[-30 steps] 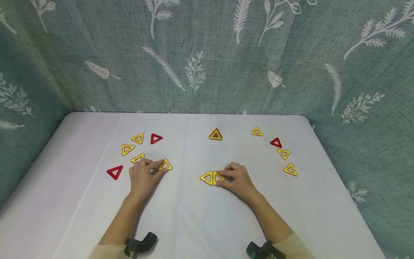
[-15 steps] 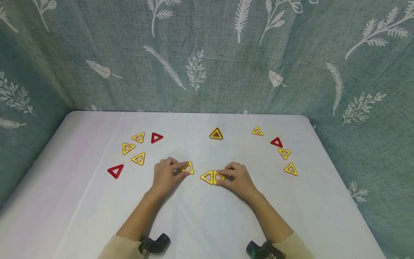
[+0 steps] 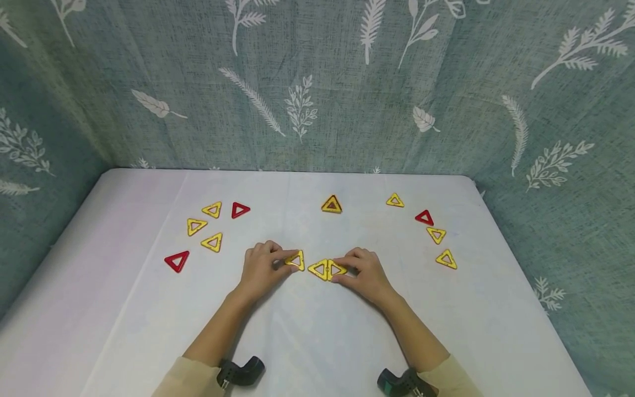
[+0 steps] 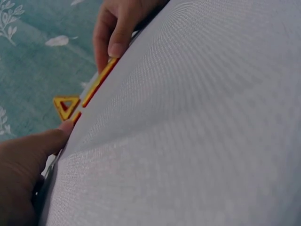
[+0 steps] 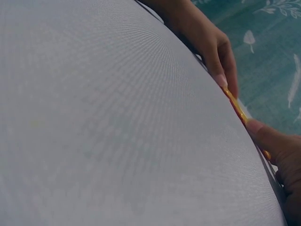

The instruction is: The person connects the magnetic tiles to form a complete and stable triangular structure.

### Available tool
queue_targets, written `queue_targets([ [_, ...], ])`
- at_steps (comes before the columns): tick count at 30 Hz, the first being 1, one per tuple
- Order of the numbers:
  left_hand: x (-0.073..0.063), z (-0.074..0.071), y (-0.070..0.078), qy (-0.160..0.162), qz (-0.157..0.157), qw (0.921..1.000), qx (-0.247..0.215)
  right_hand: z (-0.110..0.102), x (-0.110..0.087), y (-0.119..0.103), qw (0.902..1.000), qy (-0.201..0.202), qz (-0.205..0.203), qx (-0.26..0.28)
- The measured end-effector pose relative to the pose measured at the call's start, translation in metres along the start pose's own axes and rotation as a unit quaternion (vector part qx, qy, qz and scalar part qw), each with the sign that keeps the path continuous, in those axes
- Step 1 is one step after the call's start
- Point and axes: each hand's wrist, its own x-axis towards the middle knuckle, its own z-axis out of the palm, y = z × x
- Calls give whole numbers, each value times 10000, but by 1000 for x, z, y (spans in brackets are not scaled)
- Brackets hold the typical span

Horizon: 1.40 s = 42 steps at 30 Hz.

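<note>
In the head view my left hand (image 3: 263, 269) pinches a yellow triangular tile (image 3: 301, 261), a flat frame with a hole in its middle, between thumb and fingers. Just right of it, a small gap away, two more yellow triangular tiles lie edge to edge as a diamond. My right hand (image 3: 364, 274) pinches the right one (image 3: 329, 271) by its sides; the left one (image 3: 324, 269) is untouched. In the left wrist view the joined tiles (image 4: 99, 82) appear edge-on, yellow with red along the lower side. The left hand's tile (image 5: 231, 97) shows beneath its fingertips in the right wrist view.
Several yellow tiles (image 3: 218, 242) and two red ones (image 3: 184, 262) lie at the left. More yellow tiles (image 3: 446, 266) and a red one (image 3: 424, 222) lie at the right. A darker-centred yellow triangle (image 3: 331, 210) sits far back. A green leaf-patterned cloth (image 3: 317, 110) stands behind the white table.
My left hand has carried its yellow tile rightward from the left group, close to the joined pair. The right hand has stayed on its tile.
</note>
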Motion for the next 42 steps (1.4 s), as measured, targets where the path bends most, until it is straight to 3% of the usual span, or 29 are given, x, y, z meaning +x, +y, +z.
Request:
queue_targets([
  [8, -5, 6, 5, -25, -77, 10000, 12, 0, -1, -1, 9996, -67, 230, -118],
  [17, -17, 15, 19, 333, 81, 9994, 4, -1, 0, -3, 9984, -170, 520, -135],
  [26, -20, 17, 20, 369, 254, 9981, 431, 0, 0, -2, 9993, -65, -75, -360],
  [36, -23, 24, 33, 632, 215, 9976, 158, 0, 1, -2, 9991, -57, -76, -409],
  [42, -24, 24, 33, 658, 190, 9975, 195, 2, 0, -2, 9990, 11, -131, -420],
])
